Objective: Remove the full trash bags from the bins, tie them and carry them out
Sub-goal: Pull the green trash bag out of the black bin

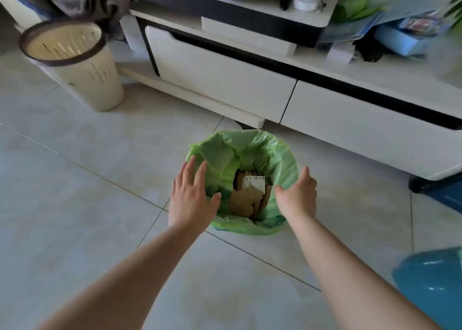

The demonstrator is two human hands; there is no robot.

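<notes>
1. Head view: I see the green trash bag on the pale tiled floor, just below the middle of the frame. Its mouth is spread wide and round.
2. Inside it, toward the bottom, lie brown cardboard pieces. One of them bears a white printed label.
3. My left hand is over the bag's left rim with its fingers straight and spread, clasping nothing. I cannot tell whether the palm touches the plastic.
4. My right hand is at the right rim, thumb pointing inward over the opening and forefinger extended. It looks relaxed, and I see no plastic pinched in it.
5. Both bare forearms reach in from the bottom edge.
6. In the upper left of the frame a cream slatted basket with a dark rim stands on the floor, well apart from the bag.
7. A white low cabinet with drawers runs across the upper half, behind the bag.
8. A blue plastic bag shows at the lower right edge, blurred.
</notes>
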